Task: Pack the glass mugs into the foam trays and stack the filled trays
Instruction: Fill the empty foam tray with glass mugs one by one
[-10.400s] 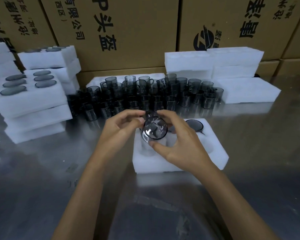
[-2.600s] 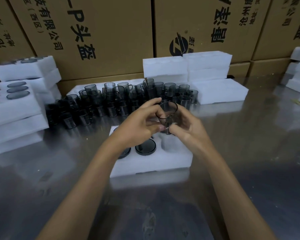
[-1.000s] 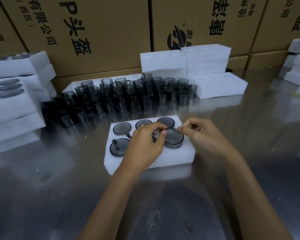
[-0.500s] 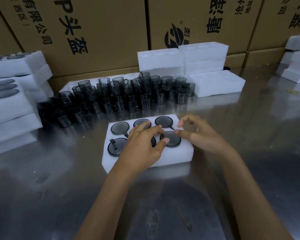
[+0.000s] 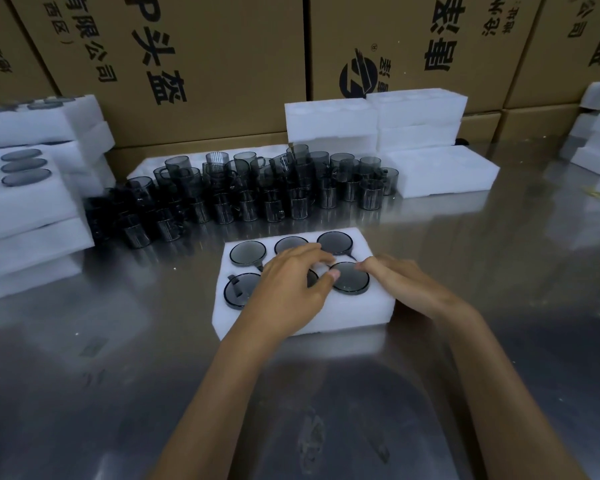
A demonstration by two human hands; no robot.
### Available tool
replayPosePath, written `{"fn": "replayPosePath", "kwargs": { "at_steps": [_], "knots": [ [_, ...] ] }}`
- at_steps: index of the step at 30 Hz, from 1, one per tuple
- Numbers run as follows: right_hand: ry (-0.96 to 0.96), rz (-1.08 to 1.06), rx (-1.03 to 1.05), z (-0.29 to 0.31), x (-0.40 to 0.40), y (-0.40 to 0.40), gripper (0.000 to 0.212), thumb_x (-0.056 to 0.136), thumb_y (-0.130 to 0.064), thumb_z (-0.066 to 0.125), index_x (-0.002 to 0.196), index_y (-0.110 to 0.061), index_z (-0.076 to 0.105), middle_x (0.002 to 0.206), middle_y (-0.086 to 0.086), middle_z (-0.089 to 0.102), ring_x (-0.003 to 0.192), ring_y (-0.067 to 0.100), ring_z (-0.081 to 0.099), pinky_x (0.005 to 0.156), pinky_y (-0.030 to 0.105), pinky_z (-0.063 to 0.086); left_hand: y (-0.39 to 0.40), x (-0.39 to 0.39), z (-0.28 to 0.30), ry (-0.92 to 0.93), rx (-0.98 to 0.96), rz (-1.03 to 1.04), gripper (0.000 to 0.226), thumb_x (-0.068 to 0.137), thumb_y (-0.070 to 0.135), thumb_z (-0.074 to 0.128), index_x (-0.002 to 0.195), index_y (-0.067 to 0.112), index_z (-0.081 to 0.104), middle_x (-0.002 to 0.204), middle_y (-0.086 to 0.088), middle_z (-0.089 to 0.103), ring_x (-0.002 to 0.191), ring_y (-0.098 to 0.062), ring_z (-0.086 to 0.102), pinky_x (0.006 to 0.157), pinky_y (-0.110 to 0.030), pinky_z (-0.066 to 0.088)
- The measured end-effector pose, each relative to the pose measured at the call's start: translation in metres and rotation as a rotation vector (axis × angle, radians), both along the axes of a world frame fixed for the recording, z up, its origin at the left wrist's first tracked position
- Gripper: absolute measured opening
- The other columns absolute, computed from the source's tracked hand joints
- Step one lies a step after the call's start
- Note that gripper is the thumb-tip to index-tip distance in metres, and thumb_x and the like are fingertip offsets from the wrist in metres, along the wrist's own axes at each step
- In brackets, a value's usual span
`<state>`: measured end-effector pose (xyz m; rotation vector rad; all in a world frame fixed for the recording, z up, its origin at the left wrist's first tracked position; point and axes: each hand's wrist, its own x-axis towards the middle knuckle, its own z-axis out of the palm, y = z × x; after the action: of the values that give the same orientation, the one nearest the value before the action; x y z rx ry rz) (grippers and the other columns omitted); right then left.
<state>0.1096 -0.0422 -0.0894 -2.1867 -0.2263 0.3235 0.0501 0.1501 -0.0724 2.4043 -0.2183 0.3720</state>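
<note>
Six glass mugs (image 5: 350,281) seated in foam tray (image 5: 326,317) at tabletop (image 5: 118,375) centre. Left hand (image 5: 288,289) flat, fingers spread over middle mugs; right hand (image 5: 395,277) fingers extended, touching near-right mug rim. Behind — loose mugs (image 5: 257,188), stacked trays (image 5: 25,209) left.

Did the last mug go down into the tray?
Yes. The mug dropped from above the tray into its near right hole, level with the other mugs.
</note>
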Motion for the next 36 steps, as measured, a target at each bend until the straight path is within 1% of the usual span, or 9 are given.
{"fn": "replayPosePath", "kwargs": {
  "at_steps": [6, 8, 10, 12, 16, 20, 25, 29, 36],
  "knots": [
    [-0.024, -0.036, 0.145, 0.005, -0.006, 0.003, 0.020, 0.083, -0.051, 0.056, 0.084, -0.048, 0.075, 0.096, -0.026, 0.066, 0.090, -0.015, 0.057, 0.073, 0.015, 0.038, 0.048, 0.010, 0.002, 0.115, 0.031, 0.557, 0.066, 0.099, 0.041, 0.047, 0.156, 0.023, 0.020, 0.164, -0.001, 0.017, 0.152, -0.022, 0.006, 0.120, -0.055, 0.000],
    [-0.023, -0.050, 0.193, 0.006, -0.007, 0.007, 0.018, 0.084, -0.048, 0.059, 0.086, -0.044, 0.076, 0.087, -0.026, 0.069, 0.075, -0.016, 0.059, 0.069, 0.018, 0.041, 0.066, 0.014, -0.002, 0.308, -0.124, 0.579, 0.071, 0.099, 0.047, 0.047, 0.156, 0.018, 0.017, 0.162, -0.008, 0.023, 0.148, -0.030, 0.021, 0.119, -0.051, 0.019],
    [-0.007, -0.064, 0.253, 0.006, -0.009, 0.009, 0.017, 0.083, -0.049, 0.061, 0.092, -0.043, 0.075, 0.087, -0.021, 0.072, 0.076, -0.009, 0.064, 0.071, 0.021, 0.044, 0.075, 0.015, -0.006, 0.364, -0.435, 0.509, 0.056, 0.097, 0.046, 0.054, 0.145, 0.021, 0.035, 0.135, 0.000, 0.053, 0.115, -0.024, 0.051, 0.093, -0.035, 0.041],
    [0.006, -0.055, 0.319, 0.005, -0.010, 0.011, 0.025, 0.080, -0.049, 0.062, 0.100, -0.044, 0.074, 0.093, -0.019, 0.074, 0.088, 0.000, 0.068, 0.079, 0.026, 0.049, 0.079, 0.015, -0.010, 0.291, -0.581, 0.470, 0.038, 0.093, 0.045, 0.062, 0.125, 0.029, 0.046, 0.111, 0.009, 0.059, 0.091, -0.011, 0.057, 0.069, -0.028, 0.043],
    [0.068, -0.017, 0.500, 0.006, -0.010, 0.014, 0.037, 0.078, -0.044, 0.066, 0.115, -0.050, 0.066, 0.108, -0.017, 0.074, 0.100, 0.008, 0.071, 0.087, 0.034, 0.055, 0.085, 0.016, -0.013, 0.150, -0.792, 0.390, 0.032, 0.085, 0.044, 0.073, 0.111, 0.047, 0.054, 0.103, 0.027, 0.062, 0.078, 0.009, 0.066, 0.054, -0.010, 0.048],
    [0.284, -0.039, 0.706, 0.005, -0.010, 0.016, 0.050, 0.075, -0.056, 0.071, 0.120, -0.035, 0.068, 0.117, 0.001, 0.073, 0.107, 0.024, 0.070, 0.094, 0.050, 0.055, 0.094, 0.017, -0.012, 0.225, -1.096, 0.270, 0.036, 0.089, 0.029, 0.070, 0.124, 0.037, 0.065, 0.118, 0.007, 0.071, 0.103, -0.016, 0.070, 0.077, -0.032, 0.060],
    [0.355, -0.125, 0.809, 0.009, -0.021, 0.028, 0.038, 0.087, -0.050, 0.059, 0.112, -0.026, 0.075, 0.108, 0.006, 0.076, 0.093, 0.023, 0.074, 0.066, 0.033, 0.058, 0.107, 0.016, -0.024, 0.315, -1.478, -0.070, 0.031, 0.092, 0.023, 0.056, 0.118, 0.016, 0.071, 0.115, -0.013, 0.070, 0.101, -0.031, 0.067, 0.083, -0.044, 0.058],
    [0.363, -0.120, 0.911, 0.011, -0.024, 0.046, 0.037, 0.090, -0.042, 0.055, 0.117, -0.023, 0.073, 0.118, 0.008, 0.073, 0.113, 0.028, 0.067, 0.091, 0.044, 0.055, 0.121, 0.019, -0.041, 0.186, -1.859, -0.153, 0.035, 0.093, 0.023, 0.046, 0.116, 0.008, 0.068, 0.117, -0.017, 0.068, 0.100, -0.033, 0.067, 0.088, -0.044, 0.053],
    [0.261, -0.040, 0.974, 0.068, -0.022, 0.131, 0.018, 0.093, -0.031, 0.051, 0.103, -0.023, 0.063, 0.082, -0.002, 0.069, 0.068, 0.011, 0.064, 0.058, 0.024, 0.051, 0.128, 0.036, -0.039, 0.212, -1.800, -0.088, 0.024, 0.089, 0.026, 0.052, 0.100, 0.014, 0.069, 0.105, -0.013, 0.066, 0.092, -0.030, 0.064, 0.089, -0.046, 0.045]
  ]
}}
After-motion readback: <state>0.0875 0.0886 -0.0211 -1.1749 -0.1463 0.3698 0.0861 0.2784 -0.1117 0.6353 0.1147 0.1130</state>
